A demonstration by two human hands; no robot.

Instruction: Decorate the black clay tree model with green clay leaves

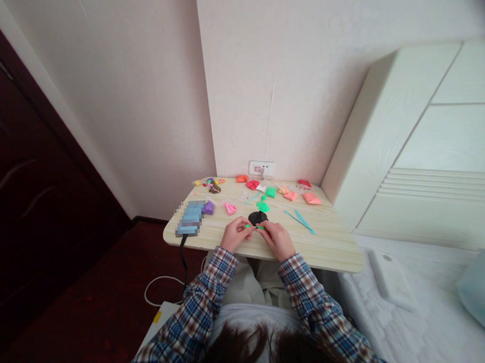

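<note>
Left hand (234,235) and right hand (279,240) come almost together over the near side of the worktop (332,247), thumbs and fingers curled into pinches. Leftmost on the near half lies a blurred blue slab (191,217), well apart from the left hand, with a purple packet (209,207) just beside it. A pink packet (230,208) sits beyond the left hand, toward the wall. Next, a small green bit (248,226) shows at the left fingertips, which seem to pinch it. A thin green strip (261,228) is between the two hands, pinched at the right fingertips and nearer that hand; its long axis runs roughly side to side, from one hand toward the other. Whether bit and strip join, I cannot tell. Just beyond them is a black disc (254,219), and past it a green packet (262,206). Farther right, well apart from the right hand, blue sticks (304,222) lie slantwise.
</note>
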